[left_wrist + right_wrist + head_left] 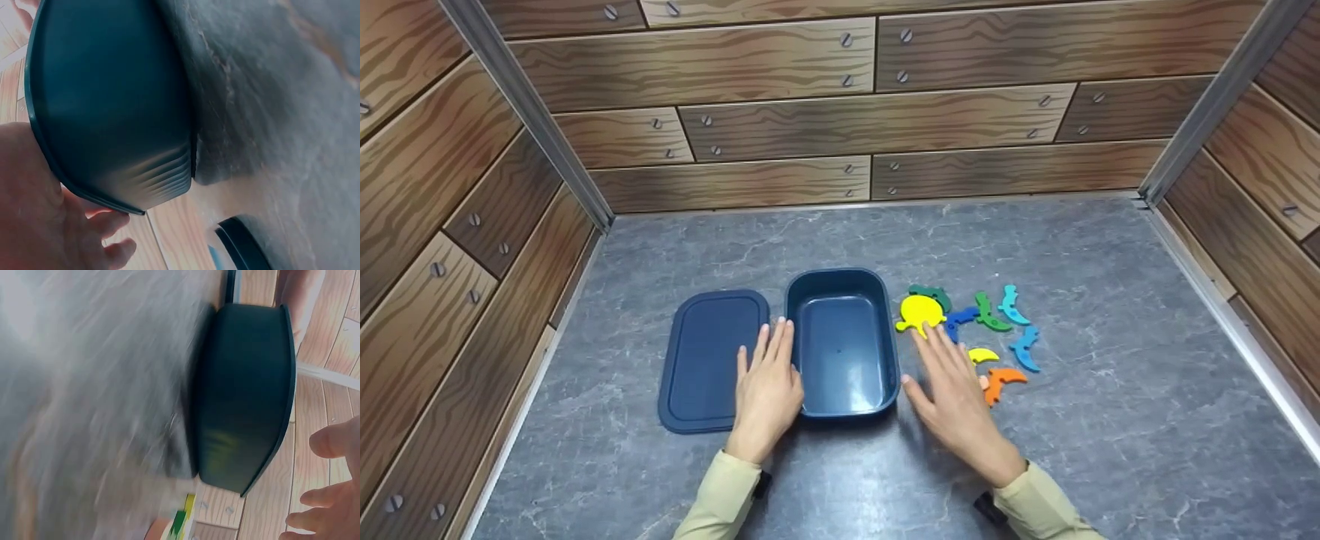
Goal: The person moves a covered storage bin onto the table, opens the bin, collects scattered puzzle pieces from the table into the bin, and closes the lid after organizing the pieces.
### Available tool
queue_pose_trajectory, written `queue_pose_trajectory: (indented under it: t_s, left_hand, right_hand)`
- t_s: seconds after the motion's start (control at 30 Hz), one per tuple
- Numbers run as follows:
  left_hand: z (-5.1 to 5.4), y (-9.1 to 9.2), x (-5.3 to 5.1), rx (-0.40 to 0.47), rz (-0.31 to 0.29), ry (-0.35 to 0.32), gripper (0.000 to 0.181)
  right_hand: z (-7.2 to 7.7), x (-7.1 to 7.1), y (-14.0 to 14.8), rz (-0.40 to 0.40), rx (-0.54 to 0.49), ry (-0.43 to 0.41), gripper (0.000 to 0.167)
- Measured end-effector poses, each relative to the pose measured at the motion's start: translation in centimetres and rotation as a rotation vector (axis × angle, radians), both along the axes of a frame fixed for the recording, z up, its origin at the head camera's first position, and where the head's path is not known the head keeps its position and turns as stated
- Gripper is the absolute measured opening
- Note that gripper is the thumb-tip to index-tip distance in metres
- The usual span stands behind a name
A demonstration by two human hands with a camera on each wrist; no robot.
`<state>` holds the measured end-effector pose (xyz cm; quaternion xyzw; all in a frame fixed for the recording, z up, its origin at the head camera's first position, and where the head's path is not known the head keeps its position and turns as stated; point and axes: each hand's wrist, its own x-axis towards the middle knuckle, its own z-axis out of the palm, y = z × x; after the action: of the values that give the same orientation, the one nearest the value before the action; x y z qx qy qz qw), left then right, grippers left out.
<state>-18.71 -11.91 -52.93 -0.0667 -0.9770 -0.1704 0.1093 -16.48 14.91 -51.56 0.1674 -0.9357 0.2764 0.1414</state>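
Note:
A dark blue rectangular container (844, 352), uncovered, stands in the middle with nothing inside. My left hand (769, 390), fingers straight, lies along its left side, partly over the flat blue lid (701, 367). In the left wrist view, that hand (62, 225) is beside the container's rim (35, 124). My right hand (956, 405) is spread to the right of the container. Its fingertips reach the lower edge of a round yellow piece (921, 311); whether they touch is unclear. In the right wrist view, the right hand (332, 489) appears apart from the container (242, 394).
Several flat shaped pieces lie around the right hand: dark green (931, 295), dark blue (960, 321), green (988, 313), light blue (1011, 306), blue (1025, 350), yellow (983, 355) and orange (1003, 384). Wood-patterned walls (780, 135) enclose the grey marbled surface (1140, 360).

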Motion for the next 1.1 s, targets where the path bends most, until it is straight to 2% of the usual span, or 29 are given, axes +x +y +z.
queue_pose_trajectory:
  t_s: [0.33, 0.63, 0.9, 1.1]
  left_hand:
    - [0.0, 0.1, -0.1, -0.025, 0.002, -0.04, 0.062]
    - [0.1, 0.1, -0.1, -0.029, 0.0, -0.056, 0.06]
    - [0.0, 0.1, 0.0, -0.01, -0.006, -0.029, 0.058]
    - [0.0, 0.1, -0.1, -0.01, -0.009, -0.008, 0.058]
  right_hand:
    - [-0.7, -0.5, 3.5, -0.03, 0.026, 0.049, 0.062]
    - [-1.1, -1.3, 7.1, 0.002, 0.042, 0.182, 0.056]
    - [-1.9, -1.6, 9.9, 0.027, 0.071, 0.168, 0.052]
    - [-2.2, -1.9, 11.4, 0.059, 0.113, 0.117, 0.048]
